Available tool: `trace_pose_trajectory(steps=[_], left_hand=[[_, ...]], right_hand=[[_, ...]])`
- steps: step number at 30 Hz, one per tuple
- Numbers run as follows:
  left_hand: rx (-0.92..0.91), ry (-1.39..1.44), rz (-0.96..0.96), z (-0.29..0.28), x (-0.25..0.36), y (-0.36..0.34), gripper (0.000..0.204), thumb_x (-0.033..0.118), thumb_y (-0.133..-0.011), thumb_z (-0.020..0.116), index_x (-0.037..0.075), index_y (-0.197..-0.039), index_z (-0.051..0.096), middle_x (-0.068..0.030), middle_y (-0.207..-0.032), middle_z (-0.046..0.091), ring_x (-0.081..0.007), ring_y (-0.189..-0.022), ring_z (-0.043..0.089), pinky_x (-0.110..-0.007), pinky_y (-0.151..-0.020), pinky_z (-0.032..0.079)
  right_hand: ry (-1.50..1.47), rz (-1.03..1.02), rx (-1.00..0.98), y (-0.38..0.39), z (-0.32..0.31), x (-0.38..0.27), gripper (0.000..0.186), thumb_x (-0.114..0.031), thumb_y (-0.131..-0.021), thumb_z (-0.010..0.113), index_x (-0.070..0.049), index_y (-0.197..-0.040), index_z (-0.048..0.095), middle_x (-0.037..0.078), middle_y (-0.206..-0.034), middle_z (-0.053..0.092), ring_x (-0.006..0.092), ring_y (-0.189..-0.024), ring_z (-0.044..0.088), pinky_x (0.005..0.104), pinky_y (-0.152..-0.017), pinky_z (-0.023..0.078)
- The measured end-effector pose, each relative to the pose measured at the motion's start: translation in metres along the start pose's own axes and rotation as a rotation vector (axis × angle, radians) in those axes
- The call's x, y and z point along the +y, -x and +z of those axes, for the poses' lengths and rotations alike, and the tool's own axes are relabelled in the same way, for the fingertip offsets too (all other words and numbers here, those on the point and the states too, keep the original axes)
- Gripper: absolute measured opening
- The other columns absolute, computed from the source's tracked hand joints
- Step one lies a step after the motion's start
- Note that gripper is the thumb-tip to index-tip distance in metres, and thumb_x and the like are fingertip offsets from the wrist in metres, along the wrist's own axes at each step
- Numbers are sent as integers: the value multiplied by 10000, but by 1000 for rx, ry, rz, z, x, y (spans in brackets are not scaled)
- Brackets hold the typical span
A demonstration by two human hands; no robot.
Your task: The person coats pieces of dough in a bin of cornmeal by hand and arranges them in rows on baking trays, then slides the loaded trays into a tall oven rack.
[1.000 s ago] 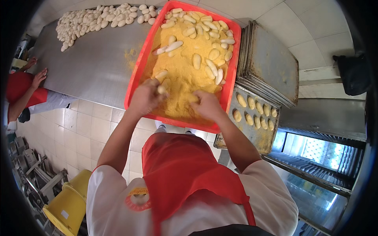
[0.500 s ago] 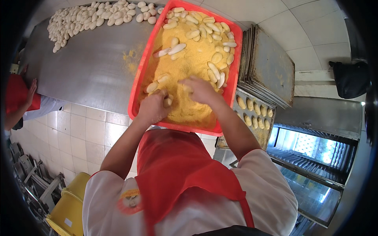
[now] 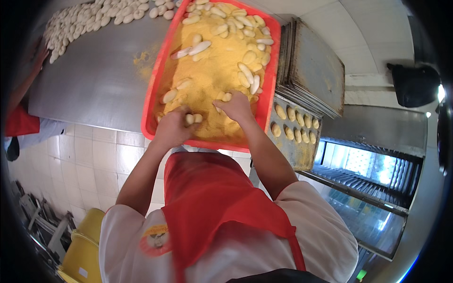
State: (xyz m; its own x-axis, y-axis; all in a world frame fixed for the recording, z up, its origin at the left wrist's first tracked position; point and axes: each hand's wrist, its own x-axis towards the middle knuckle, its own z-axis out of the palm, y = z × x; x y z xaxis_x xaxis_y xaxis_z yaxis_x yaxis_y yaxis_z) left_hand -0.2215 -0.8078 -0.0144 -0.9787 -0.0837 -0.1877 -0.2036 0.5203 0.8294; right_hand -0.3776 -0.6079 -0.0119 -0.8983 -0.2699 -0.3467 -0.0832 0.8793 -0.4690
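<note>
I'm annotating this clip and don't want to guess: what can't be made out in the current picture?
All in the head view:
Full count of dough pieces at the left hand: its fingers cover some.
What lies under the right hand: the hand hides it.
Co-worker: mostly lost in the dark left rim.
Pale dough pile: cut off by the top edge.

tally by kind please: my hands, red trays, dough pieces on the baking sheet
Left hand and right hand: 2
Red tray: 1
Dough pieces on the baking sheet: 10
Total: 13
</note>
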Motion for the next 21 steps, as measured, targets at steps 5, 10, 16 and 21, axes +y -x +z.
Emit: trace_pose_trajectory(steps=[5, 10, 16, 21], left_hand=[[94, 955, -123, -1, 29, 9, 250, 167, -1000, 694, 78, -1231, 658, -10, -1028, 649, -109, -873, 643, -273, -696, 534], [-17, 1113, -149, 77, 92, 6, 272, 118, -989, 717, 59, -1245, 646, -37, -997, 676, -115, -798, 655, -259, -632, 541], [-100, 1028, -164, 228, 178, 19, 216, 105, -997, 718, 3, -1167, 631, -68, -890, 692, -108, -678, 642, -250, -566, 520], [-88, 575, -296, 307, 199, 36, 218, 129, -924, 755, -23, -1060, 676, -126, -889, 714, -175, -713, 701, -325, -600, 549]], right_hand=[[-909, 76, -106, 6, -19, 50, 483, -122, -808, 822, -1, -1246, 659, 142, -1129, 714, 285, -1047, 717, 408, -889, 591], [-1581, 86, -337, 61, -62, 122, 544, -4, -850, 734, -37, -1368, 570, 112, -1236, 659, 247, -1131, 673, 402, -953, 574], [-1211, -5, -369, 140, -128, 235, 488, -122, -837, 877, -10, -1260, 659, 95, -1186, 700, 200, -1090, 676, 349, -959, 563], [-566, -8, -300, 159, -153, 361, 522, -228, -755, 926, -16, -1192, 735, 109, -1093, 752, 226, -984, 712, 362, -905, 564]])
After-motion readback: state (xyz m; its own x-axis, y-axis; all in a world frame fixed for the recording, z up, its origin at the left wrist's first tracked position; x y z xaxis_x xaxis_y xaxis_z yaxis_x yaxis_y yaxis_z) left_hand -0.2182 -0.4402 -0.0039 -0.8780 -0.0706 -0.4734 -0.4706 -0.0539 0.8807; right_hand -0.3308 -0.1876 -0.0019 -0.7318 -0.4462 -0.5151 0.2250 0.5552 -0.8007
